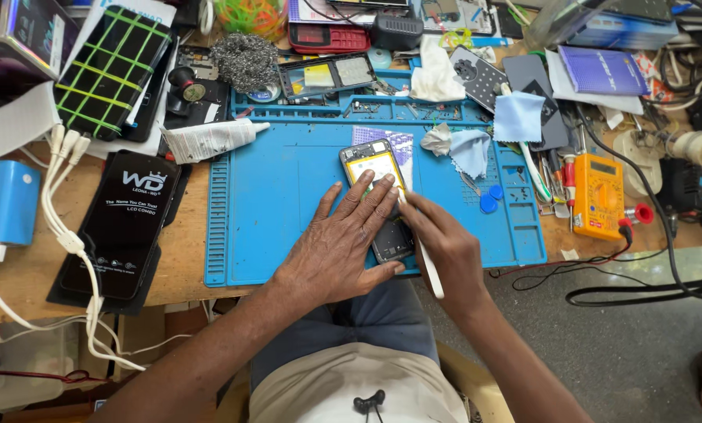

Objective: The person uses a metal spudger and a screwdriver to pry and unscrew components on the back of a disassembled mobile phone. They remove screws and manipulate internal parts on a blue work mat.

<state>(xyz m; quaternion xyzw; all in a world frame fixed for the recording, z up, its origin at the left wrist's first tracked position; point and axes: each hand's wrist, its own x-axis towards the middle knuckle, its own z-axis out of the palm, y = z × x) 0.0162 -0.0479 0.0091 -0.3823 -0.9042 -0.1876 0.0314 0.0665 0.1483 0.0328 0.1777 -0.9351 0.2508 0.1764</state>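
Note:
An opened smartphone (372,162) with a yellow battery lies face down on a blue repair mat (272,204). My left hand (343,239) lies flat over the phone's lower half, fingers spread and pressing it to the mat. My right hand (443,244) grips a thin white tool (427,266) like a pen, its tip touching the phone's right edge beside my left fingertips. The phone's lower part is mostly hidden under my hands.
A white tube (210,139) lies at the mat's upper left, blue cloths (470,150) at its upper right. An orange multimeter (598,196) sits right of the mat, a black phone box (124,223) and white cables (69,235) to the left. Cluttered parts fill the back.

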